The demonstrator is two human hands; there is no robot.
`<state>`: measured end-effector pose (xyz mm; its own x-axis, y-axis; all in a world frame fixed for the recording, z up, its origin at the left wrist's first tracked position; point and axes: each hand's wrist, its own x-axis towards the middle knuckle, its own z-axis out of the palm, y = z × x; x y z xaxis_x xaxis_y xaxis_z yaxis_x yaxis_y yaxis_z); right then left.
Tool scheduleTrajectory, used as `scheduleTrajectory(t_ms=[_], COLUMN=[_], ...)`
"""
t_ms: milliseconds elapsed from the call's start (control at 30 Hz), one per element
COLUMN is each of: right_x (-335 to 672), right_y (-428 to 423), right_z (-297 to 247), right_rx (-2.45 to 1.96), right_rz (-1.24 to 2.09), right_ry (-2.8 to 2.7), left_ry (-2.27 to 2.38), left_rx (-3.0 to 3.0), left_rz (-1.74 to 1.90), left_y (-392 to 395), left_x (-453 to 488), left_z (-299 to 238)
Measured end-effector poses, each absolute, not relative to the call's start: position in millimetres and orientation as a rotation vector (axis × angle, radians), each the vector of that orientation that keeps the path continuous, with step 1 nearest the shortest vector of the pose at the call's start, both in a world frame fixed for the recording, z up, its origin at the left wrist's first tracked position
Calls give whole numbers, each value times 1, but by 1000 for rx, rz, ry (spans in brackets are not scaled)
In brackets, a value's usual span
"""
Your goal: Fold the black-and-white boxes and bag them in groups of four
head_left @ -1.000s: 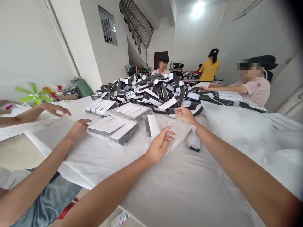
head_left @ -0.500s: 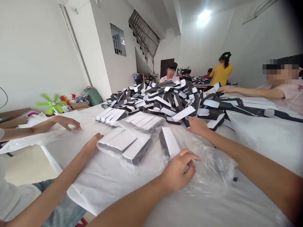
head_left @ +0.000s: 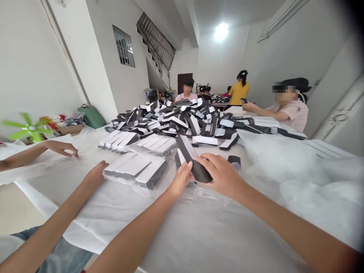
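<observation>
My left hand (head_left: 180, 180) and my right hand (head_left: 223, 175) both grip a long black-and-white cardboard box (head_left: 196, 161), which stands tilted above the table, its lower end partly hidden by my fingers. Clear plastic film (head_left: 196, 197) lies crumpled under my hands. To the left of my left hand sits a plastic-wrapped stack of similar boxes (head_left: 133, 170). Beyond my hands spreads a large loose heap of such boxes (head_left: 170, 121). A small dark box piece (head_left: 234, 161) lies just past my right hand.
A co-worker's two bare arms (head_left: 61, 148) reach in from the left beside more wrapped boxes (head_left: 115, 139). White sheeting (head_left: 273, 159) covers the table. A co-worker in pink (head_left: 290, 113) sits at the right, and more people work at the back.
The box has gone from lying on the plastic to being lifted between both hands. My right hand has moved in from the heap's edge, and the camera view has shifted.
</observation>
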<state>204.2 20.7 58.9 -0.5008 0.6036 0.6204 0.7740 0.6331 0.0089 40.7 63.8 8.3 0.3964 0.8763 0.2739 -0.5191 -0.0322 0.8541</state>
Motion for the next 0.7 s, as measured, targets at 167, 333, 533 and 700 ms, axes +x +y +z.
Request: scheduleTrajectory(t_ms=[167,333,533,700], right_x=[221,277,344,373], right_y=[20,44,74,79], right_z=[49,35,-1,-20], right_rx=[-965,-1622,-1967,-1839], right_rz=[-178,-171,-149,73], right_ry=[-2221,-1942,-1919,-1889], left_ry=[463,369,309,317], left_rx=[1035,901,847,879], left_rz=[1159,902,674,553], left_y=[60,60,61,57], left_x=[30,26,29,28], left_z=[16,20,12,16])
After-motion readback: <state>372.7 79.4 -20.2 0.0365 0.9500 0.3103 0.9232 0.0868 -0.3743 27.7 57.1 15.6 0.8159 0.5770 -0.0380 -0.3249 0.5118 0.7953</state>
